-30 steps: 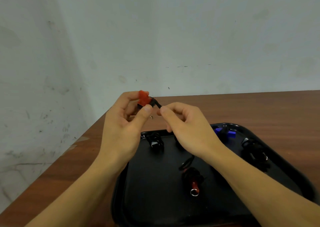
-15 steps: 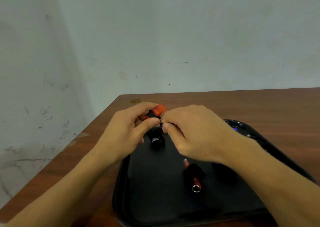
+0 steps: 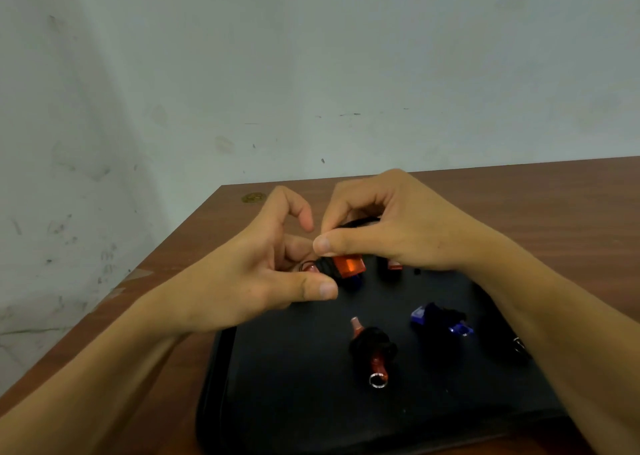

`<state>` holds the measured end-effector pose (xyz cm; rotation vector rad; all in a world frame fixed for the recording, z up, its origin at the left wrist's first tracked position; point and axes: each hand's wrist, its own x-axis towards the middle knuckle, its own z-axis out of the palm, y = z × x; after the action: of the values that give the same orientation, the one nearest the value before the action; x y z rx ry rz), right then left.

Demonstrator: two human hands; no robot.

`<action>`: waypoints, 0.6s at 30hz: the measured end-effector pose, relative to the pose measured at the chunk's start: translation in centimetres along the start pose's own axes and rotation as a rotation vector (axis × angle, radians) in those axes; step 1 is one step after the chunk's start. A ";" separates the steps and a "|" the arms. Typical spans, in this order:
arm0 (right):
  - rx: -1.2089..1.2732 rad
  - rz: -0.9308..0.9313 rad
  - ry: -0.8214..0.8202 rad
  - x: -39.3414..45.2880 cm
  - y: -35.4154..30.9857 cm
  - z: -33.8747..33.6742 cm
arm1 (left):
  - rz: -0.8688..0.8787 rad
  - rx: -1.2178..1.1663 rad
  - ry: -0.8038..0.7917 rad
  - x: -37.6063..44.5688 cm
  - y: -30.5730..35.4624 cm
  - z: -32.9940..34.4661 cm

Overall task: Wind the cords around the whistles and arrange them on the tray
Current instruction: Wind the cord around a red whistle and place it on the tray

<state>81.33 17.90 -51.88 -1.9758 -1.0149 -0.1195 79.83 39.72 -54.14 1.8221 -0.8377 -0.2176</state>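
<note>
I see my left hand and right hand meeting over the far end of the black tray, with the orange whistle between them. My right thumb and forefinger pinch together at the whistle's cord-wound end, the black cord bunched just under that thumb tip. My left hand is curled around from the other side: its thumb lies stretched out just below the whistle, its forefinger is hooked above, and I cannot tell how firmly its hidden fingers grip the whistle.

Below my right hand, on the tray floor, lies a red whistle wrapped in black cord with a metal ring at its near end. Just right of it, under my right wrist, a blue whistle rests, also wound. Another red piece peeks out beneath my right palm, mostly hidden. The tray sits on a brown wooden table.
</note>
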 end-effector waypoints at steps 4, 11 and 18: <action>0.332 0.144 -0.038 -0.1 1.0 0.3 | 0.060 -0.184 0.014 0.6 0.2 0.6; 0.844 0.350 0.022 0.3 2.3 0.9 | 0.213 -0.419 0.151 2.5 -0.4 2.9; 0.849 0.307 0.181 0.7 2.1 2.3 | 0.177 -0.689 0.214 2.4 -1.1 2.6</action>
<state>82.59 19.50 -54.30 -1.2784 -0.4990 0.2622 80.74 36.43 -55.67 1.0984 -0.6592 -0.1656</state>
